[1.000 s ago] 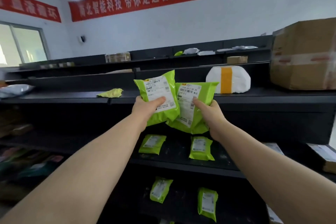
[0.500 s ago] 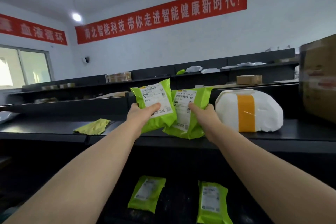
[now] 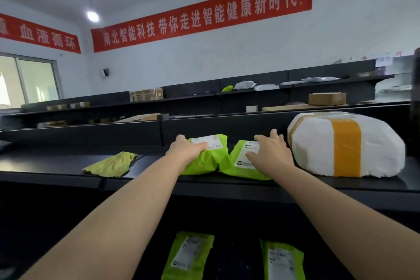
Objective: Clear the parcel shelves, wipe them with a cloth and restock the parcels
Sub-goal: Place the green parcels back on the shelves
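On the upper shelf (image 3: 56, 166) the left parcel (image 3: 212, 158) and the right parcel (image 3: 239, 162) lie side by side, touching. A cloth (image 3: 111, 165) lies to their left, and a big bundle (image 3: 345, 145) sits just beside them on the right. On the lower shelf (image 3: 236, 261) below, a 3rd parcel (image 3: 188, 257) lies left of a 4th parcel (image 3: 281, 261), apart.

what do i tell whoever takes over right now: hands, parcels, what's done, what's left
Left hand: grips the left green parcel, which rests on the top shelf.
Right hand: lies flat on the right green parcel, beside the white taped parcel.
Yellow cloth: on the same shelf, further left.
Done: both parcels are down on the top shelf.
Left: let go of them. The lower green parcels lie on the shelf below. Whether the shelves were wiped cannot be told.
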